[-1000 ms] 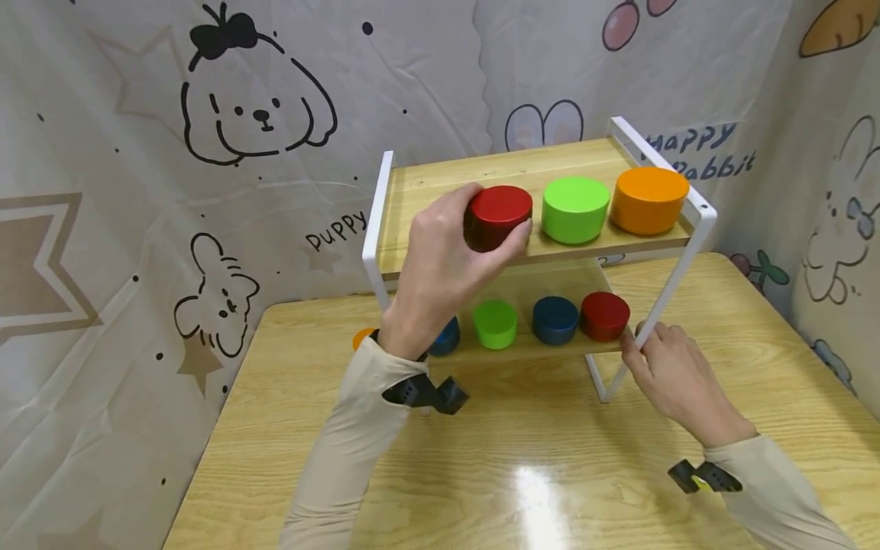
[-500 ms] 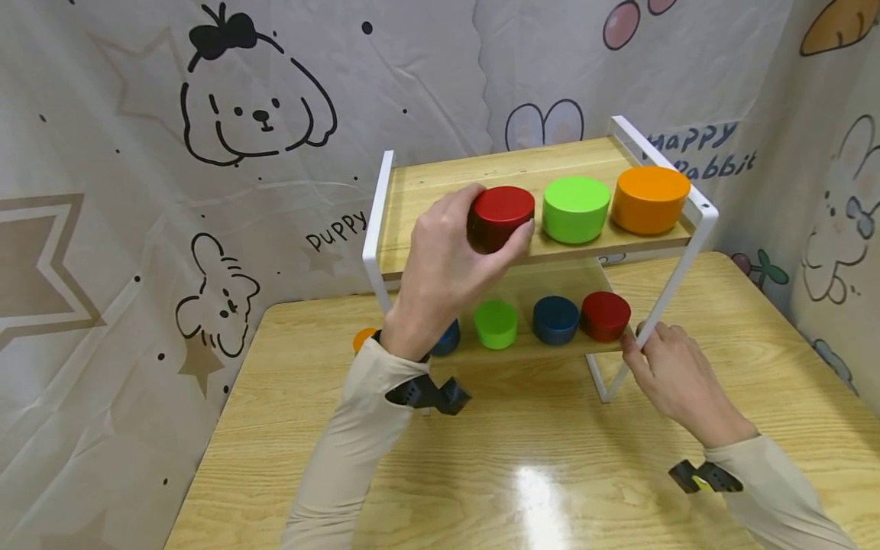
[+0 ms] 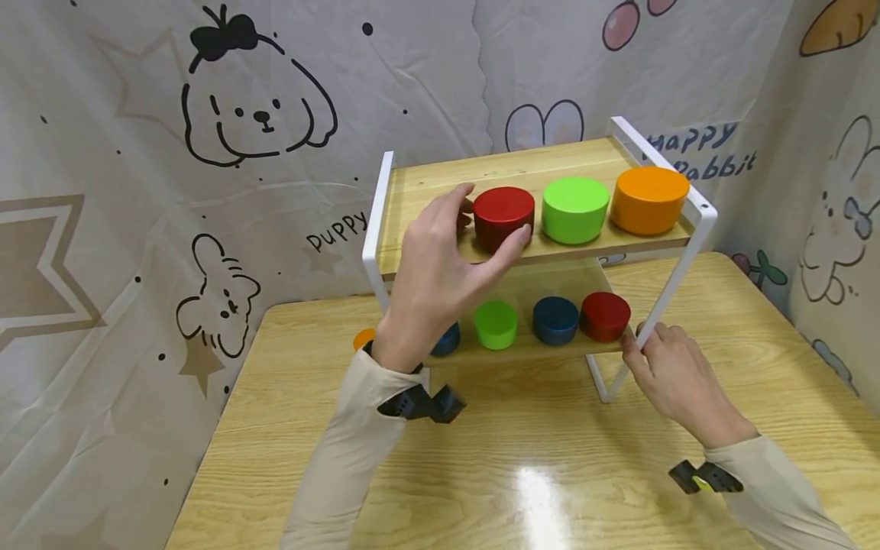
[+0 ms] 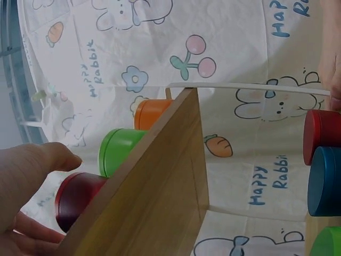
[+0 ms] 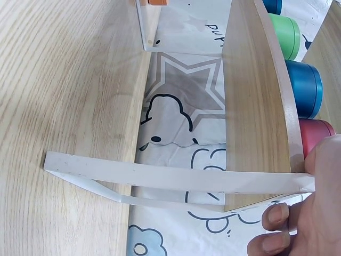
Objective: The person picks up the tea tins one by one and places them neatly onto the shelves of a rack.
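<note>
On the upper board of a two-tier rack (image 3: 440,179), a red round lidded tin (image 3: 504,218) stands beside a green tin (image 3: 575,210) and an orange tin (image 3: 649,201). My left hand (image 3: 440,263) is spread around the red tin, fingers behind it and thumb in front. In the left wrist view the thumb (image 4: 64,158) is apart from the red tin (image 4: 77,197). At the right side, my right hand (image 3: 681,378) grips the rack's white leg by the lower board. Its curled fingers (image 5: 277,226) show beneath the frame in the right wrist view.
The lower board carries a second red tin (image 3: 605,316), a dark blue tin (image 3: 555,320), a green one (image 3: 495,324) and a blue one (image 3: 448,340) partly hidden by my left wrist. Something orange (image 3: 362,338) sits left of that wrist. A printed cloth (image 3: 412,84) hangs behind the wooden table (image 3: 481,473).
My left hand has loosened from the red tin and shifted slightly left, its fingers now off the tin's side. The tin stays in place; my right hand has not moved.
</note>
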A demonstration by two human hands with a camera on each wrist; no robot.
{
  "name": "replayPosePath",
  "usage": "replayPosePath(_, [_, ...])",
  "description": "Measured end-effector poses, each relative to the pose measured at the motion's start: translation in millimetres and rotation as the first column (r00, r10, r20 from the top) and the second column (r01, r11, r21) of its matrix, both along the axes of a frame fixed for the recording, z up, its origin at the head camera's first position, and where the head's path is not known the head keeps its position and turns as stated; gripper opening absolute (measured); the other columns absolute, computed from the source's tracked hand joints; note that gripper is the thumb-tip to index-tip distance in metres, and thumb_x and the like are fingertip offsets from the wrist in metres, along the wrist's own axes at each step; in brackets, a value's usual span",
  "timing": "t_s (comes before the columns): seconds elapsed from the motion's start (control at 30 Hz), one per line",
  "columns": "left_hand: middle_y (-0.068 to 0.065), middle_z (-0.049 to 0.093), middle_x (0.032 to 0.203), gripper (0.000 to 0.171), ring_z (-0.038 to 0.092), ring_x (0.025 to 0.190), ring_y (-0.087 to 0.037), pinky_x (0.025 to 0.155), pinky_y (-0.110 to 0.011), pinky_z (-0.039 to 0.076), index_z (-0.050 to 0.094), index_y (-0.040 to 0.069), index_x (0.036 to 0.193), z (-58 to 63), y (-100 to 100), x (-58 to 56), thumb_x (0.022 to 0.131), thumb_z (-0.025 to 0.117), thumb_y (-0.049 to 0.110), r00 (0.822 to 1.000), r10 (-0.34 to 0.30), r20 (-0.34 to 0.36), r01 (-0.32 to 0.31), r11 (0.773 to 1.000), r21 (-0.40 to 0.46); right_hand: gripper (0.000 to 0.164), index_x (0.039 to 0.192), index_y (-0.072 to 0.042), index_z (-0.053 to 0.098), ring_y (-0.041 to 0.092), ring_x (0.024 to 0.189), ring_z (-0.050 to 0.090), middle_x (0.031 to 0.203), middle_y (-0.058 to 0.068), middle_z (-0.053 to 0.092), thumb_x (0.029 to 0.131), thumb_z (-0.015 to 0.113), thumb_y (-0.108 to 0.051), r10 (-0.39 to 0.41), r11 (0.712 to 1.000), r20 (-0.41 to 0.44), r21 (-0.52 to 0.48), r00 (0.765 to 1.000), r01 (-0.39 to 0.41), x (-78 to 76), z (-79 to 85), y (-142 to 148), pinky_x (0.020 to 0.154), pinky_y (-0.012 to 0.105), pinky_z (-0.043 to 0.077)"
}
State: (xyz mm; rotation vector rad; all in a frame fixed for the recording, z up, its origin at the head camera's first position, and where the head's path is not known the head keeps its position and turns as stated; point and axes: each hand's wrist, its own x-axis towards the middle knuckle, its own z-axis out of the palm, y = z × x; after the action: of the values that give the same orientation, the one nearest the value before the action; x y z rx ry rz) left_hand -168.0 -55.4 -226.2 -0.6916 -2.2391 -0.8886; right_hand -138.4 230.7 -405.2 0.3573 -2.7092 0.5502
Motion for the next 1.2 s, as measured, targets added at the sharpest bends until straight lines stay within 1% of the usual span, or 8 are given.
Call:
replayPosePath(0.23, [-0.015, 0.065, 0.105, 0.052, 0.061, 0.092, -0.023, 0.084, -0.031, 0.049, 0.060, -0.005, 0.120, -4.8, -15, 12.0, 0.086, 0.067, 0.034, 0.998, 0.030, -0.052, -0.026, 0.997, 0.078, 0.030, 0.075, -0.007, 0.056, 0.023, 0.064, 0.040, 0.070, 0.006, 0.047, 0.099, 0.042, -0.018, 0.004, 1.000, -0.001, 0.002, 1.000, -0.004, 0.2, -0.7, 1, 0.057, 0.031, 0.028])
replayPosePath(0.47, [-0.016, 0.067, 0.095, 0.038, 0.064, 0.084, -0.023, 0.079, -0.029, 0.052, 0.063, -0.006, 0.112, -15.9, -33, 21.2, 0.086, 0.066, 0.021, 0.981, -0.012, -0.191, 0.041, 0.988, 0.147, 0.029, 0.073, -0.009, 0.053, 0.023, 0.064, 0.040, 0.070, 0.005, 0.046, 0.099, 0.041, -0.018, 0.014, 1.000, -0.004, 0.003, 1.000, -0.014, -0.9, -0.4, 2, 0.058, 0.031, 0.028])
replayPosePath(0.57, [-0.016, 0.067, 0.087, 0.029, 0.065, 0.078, -0.024, 0.074, -0.030, 0.053, 0.065, -0.007, 0.103, -22.5, -42, 23.0, 0.086, 0.063, 0.016, 0.947, -0.003, -0.321, 0.076, 0.973, 0.217, 0.029, 0.074, -0.009, 0.053, 0.024, 0.065, 0.041, 0.070, 0.005, 0.046, 0.099, 0.041, -0.018, 0.016, 1.000, 0.002, 0.006, 1.000, -0.016, -1.6, -0.6, 2, 0.059, 0.032, 0.028])
replayPosePath(0.67, [-0.016, 0.067, 0.079, 0.024, 0.063, 0.070, -0.025, 0.070, -0.031, 0.053, 0.067, -0.008, 0.093, -30.1, -52, 22.2, 0.084, 0.059, 0.013, 0.888, 0.057, -0.457, 0.095, 0.948, 0.304, 0.029, 0.074, -0.008, 0.054, 0.023, 0.065, 0.041, 0.070, 0.004, 0.046, 0.099, 0.042, -0.017, 0.025, 1.000, -0.008, 0.006, 1.000, -0.025, -2.5, -1.3, 2, 0.059, 0.032, 0.028])
replayPosePath(0.77, [-0.016, 0.067, 0.076, 0.025, 0.062, 0.066, -0.026, 0.068, -0.028, 0.051, 0.067, -0.007, 0.088, -38.8, -66, 20.0, 0.083, 0.056, 0.014, 0.855, 0.133, -0.502, 0.074, 0.925, 0.371, 0.029, 0.073, -0.009, 0.053, 0.023, 0.064, 0.040, 0.069, 0.004, 0.045, 0.099, 0.042, -0.016, 0.032, 0.999, -0.020, 0.002, 0.999, -0.032, -3.0, -1.8, 1, 0.058, 0.031, 0.028])
replayPosePath(1.0, [-0.017, 0.066, 0.076, 0.023, 0.062, 0.067, -0.029, 0.073, -0.020, 0.049, 0.067, -0.007, 0.089, -67.0, -102, 8.0, 0.082, 0.056, 0.012, 0.890, 0.218, -0.400, -0.050, 0.920, 0.389, 0.029, 0.072, -0.009, 0.052, 0.022, 0.063, 0.038, 0.068, 0.003, 0.042, 0.099, 0.042, -0.015, 0.035, 0.999, -0.020, -0.002, 0.999, -0.035, -1.7, -2.5, 0, 0.058, 0.031, 0.027])
replayPosePath(1.1, [-0.018, 0.066, 0.078, 0.021, 0.063, 0.069, -0.030, 0.074, -0.019, 0.049, 0.067, -0.008, 0.091, -84.6, -116, -0.9, 0.083, 0.058, 0.010, 0.919, 0.225, -0.323, -0.102, 0.928, 0.357, 0.028, 0.073, -0.009, 0.053, 0.022, 0.064, 0.039, 0.069, 0.003, 0.043, 0.098, 0.043, -0.015, 0.036, 0.999, -0.024, -0.004, 0.999, -0.036, -1.7, -1.9, 0, 0.058, 0.032, 0.028])
replayPosePath(1.2, [-0.019, 0.067, 0.085, 0.021, 0.063, 0.075, -0.031, 0.075, -0.026, 0.051, 0.066, -0.008, 0.097, -104.2, -128, -9.4, 0.084, 0.061, 0.009, 0.959, 0.220, -0.180, -0.158, 0.939, 0.306, 0.027, 0.075, -0.008, 0.054, 0.023, 0.065, 0.040, 0.070, 0.004, 0.043, 0.098, 0.044, -0.015, 0.031, 0.999, -0.018, -0.003, 0.999, -0.031, -1.5, -1.2, 0, 0.059, 0.032, 0.029])
